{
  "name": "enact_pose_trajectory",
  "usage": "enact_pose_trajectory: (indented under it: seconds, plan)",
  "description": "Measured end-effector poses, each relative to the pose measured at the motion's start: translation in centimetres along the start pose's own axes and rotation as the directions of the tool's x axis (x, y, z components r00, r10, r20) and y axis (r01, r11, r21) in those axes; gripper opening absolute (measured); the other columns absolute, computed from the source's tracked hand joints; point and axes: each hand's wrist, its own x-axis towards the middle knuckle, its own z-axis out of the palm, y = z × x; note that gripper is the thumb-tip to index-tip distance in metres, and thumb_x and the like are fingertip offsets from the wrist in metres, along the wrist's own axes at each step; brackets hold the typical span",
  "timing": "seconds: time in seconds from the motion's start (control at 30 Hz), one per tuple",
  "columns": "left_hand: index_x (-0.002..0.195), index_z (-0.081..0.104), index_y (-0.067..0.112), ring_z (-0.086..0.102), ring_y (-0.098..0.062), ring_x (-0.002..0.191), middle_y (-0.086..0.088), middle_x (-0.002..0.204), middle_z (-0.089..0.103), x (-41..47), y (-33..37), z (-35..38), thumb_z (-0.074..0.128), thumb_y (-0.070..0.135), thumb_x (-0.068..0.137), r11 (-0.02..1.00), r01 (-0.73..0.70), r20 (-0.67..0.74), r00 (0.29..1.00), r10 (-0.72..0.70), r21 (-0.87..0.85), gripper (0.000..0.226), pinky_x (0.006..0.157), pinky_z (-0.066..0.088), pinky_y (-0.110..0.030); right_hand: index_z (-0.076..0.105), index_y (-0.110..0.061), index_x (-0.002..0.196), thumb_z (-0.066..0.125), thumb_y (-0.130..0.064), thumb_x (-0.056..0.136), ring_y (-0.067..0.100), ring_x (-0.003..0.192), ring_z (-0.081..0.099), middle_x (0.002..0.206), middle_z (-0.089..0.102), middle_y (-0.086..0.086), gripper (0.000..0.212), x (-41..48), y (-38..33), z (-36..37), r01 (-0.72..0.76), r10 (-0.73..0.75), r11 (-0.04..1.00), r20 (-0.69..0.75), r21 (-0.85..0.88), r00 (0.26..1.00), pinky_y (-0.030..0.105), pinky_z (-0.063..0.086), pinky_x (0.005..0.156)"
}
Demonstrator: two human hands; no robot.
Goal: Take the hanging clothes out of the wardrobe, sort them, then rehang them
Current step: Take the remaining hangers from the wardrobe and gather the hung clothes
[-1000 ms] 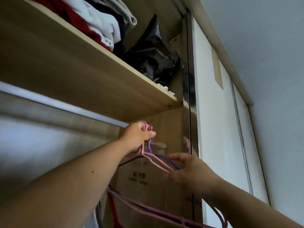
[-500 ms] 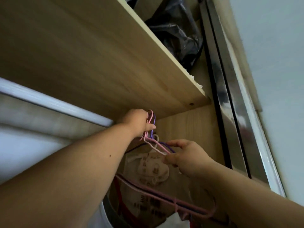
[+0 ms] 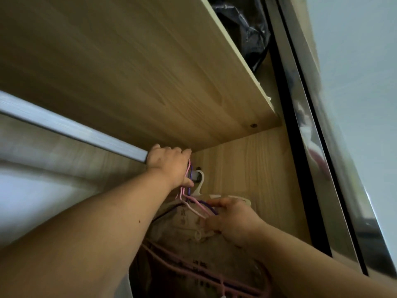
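Clerk: Item one, rail (image 3: pixel 71 130), metal. It runs from far left beneath the wooden shelf (image 3: pixel 150 72) to the side panel. Next?

Checker: Item two, left hand (image 3: pixel 169 166), at the rail's right end. Grip closed: fingers curled over the top, thumb beneath, with the hooks of the pink and purple hangers (image 3: pixel 196 210) bunched inside. I judge they are held so to take several hooks over the rail in one go.

Clerk: Hooked on, or off?

Checker: Cannot tell; the hand covers the spot.

Clerk: Just right of it?

Checker: Item three, white hanger (image 3: pixel 200 183), its hook at the rail's stub by the panel. It seems to bear the beige garment (image 3: pixel 193 244), which hangs behind the coloured hangers.

Clerk: Any writing?

Checker: Dark printed characters on the garment, several rows, too blurred to read. No brand is legible anywhere.

Clerk: And the right hand (image 3: pixel 232 220)?

Checker: Lower, to the right. Grip a pinch: fingertips and thumb closed on the sloping arms of the same hangers, likely to hold the bundle square to the rail while the hooks are worked. Their pink lower bars show near the bottom edge. Whether cloth hangs from them cannot be seen.

Clerk: Far right?

Checker: Up on the shelf, black plastic bag (image 3: pixel 242 29) — stored out of the way, it seems — then dark door track (image 3: pixel 297 147), with a shiny panel beside it.
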Motion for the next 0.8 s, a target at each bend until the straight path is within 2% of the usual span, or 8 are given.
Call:
enact_pose_trajectory:
  seconds: [0.1,0.2,0.27,0.33,0.4,0.5,0.6,0.8]
  plan:
    - [0.113,0.056,0.033,0.057,-0.021,0.104,0.004,0.109,0.063,0.0,-0.1,0.0,0.051,0.072,0.076,0.995,-0.099,0.080,0.992,0.096,0.031,0.054,0.084,0.035,-0.038,0.060,-0.027,0.119,0.068,-0.012,0.082,-0.001,0.050,0.056,0.080,0.066,-0.006,0.040,-0.7,-0.2,0.2,-0.049,0.050,0.998,0.049,-0.028,0.998,0.009,0.042,0.044]
    - [0.113,0.057,0.034,0.058,-0.020,0.099,0.005,0.105,0.063,-0.2,-0.2,-0.5,0.049,0.072,0.078,0.992,-0.122,0.132,0.984,0.118,0.020,0.052,0.079,0.031,-0.037,0.059,-0.030,0.121,0.069,-0.019,0.082,-0.001,0.045,0.052,0.080,0.065,-0.006,0.041,-1.2,-0.3,-0.1,-0.082,0.085,0.996,0.058,-0.045,0.995,0.010,0.038,0.040]
    - [0.117,0.055,0.032,0.058,-0.020,0.101,0.004,0.108,0.063,-0.5,-0.3,-0.7,0.049,0.071,0.078,0.992,-0.124,0.135,0.984,0.119,0.028,0.056,0.078,0.030,-0.037,0.054,-0.030,0.128,0.070,-0.024,0.082,-0.002,0.053,0.052,0.083,0.061,-0.008,0.049,-1.5,-0.4,-0.2,-0.074,0.078,0.994,0.050,-0.082,0.996,0.010,0.038,0.042]
    - [0.122,0.053,0.029,0.057,-0.021,0.104,0.003,0.112,0.061,-0.9,-0.3,-0.7,0.049,0.070,0.078,0.991,-0.123,0.119,0.986,0.116,0.053,0.060,0.078,0.029,-0.038,0.041,-0.031,0.140,0.071,-0.030,0.081,0.002,0.080,0.057,0.107,0.060,-0.008,0.066,-1.6,-0.4,-0.4,-0.031,0.036,0.987,0.028,-0.159,0.999,0.012,0.047,0.059]
    - [0.125,0.050,0.026,0.054,-0.021,0.109,0.003,0.117,0.059,-1.4,-0.3,-0.7,0.050,0.069,0.078,0.991,-0.112,0.095,0.990,0.105,0.069,0.063,0.082,0.030,-0.039,0.029,-0.033,0.145,0.071,-0.034,0.081,0.012,0.108,0.056,0.135,0.050,-0.004,0.077,-2.0,-0.3,-0.7,0.015,-0.013,0.976,0.007,-0.216,1.000,0.022,0.052,0.084]
    - [0.138,0.040,0.026,0.041,-0.019,0.129,0.004,0.138,0.048,-2.8,-0.6,-1.2,0.051,0.067,0.080,0.994,-0.097,0.105,0.990,0.091,0.051,0.071,0.098,0.028,-0.043,0.020,-0.034,0.147,0.070,-0.040,0.080,0.014,0.118,0.052,0.141,0.045,-0.002,0.084,-3.5,-0.6,-1.0,0.039,-0.035,0.976,0.023,-0.214,0.999,0.024,0.048,0.090]
    - [0.147,0.027,0.027,0.022,-0.017,0.143,0.005,0.155,0.027,-5.4,-0.1,-2.5,0.054,0.060,0.083,0.992,-0.069,0.130,0.988,0.083,-0.110,0.077,0.112,0.019,-0.046,0.016,-0.038,0.147,0.066,-0.043,0.082,0.017,0.126,0.045,0.147,0.035,0.001,0.082,-5.6,-0.9,-2.0,0.130,-0.141,0.926,-0.005,-0.355,0.990,0.025,0.043,0.095]
    - [0.146,0.029,0.033,0.027,-0.013,0.140,0.009,0.154,0.028,-13.8,5.6,-10.9,0.059,0.049,0.085,0.844,-0.063,-0.053,0.998,0.041,-0.532,0.070,0.113,0.028,-0.040,0.023,-0.041,0.144,0.062,-0.047,0.084,0.015,0.124,0.045,0.143,0.035,-0.006,0.071,-13.3,-1.4,-8.2,0.302,-0.425,0.708,-0.044,-0.639,0.904,0.022,0.038,0.091]
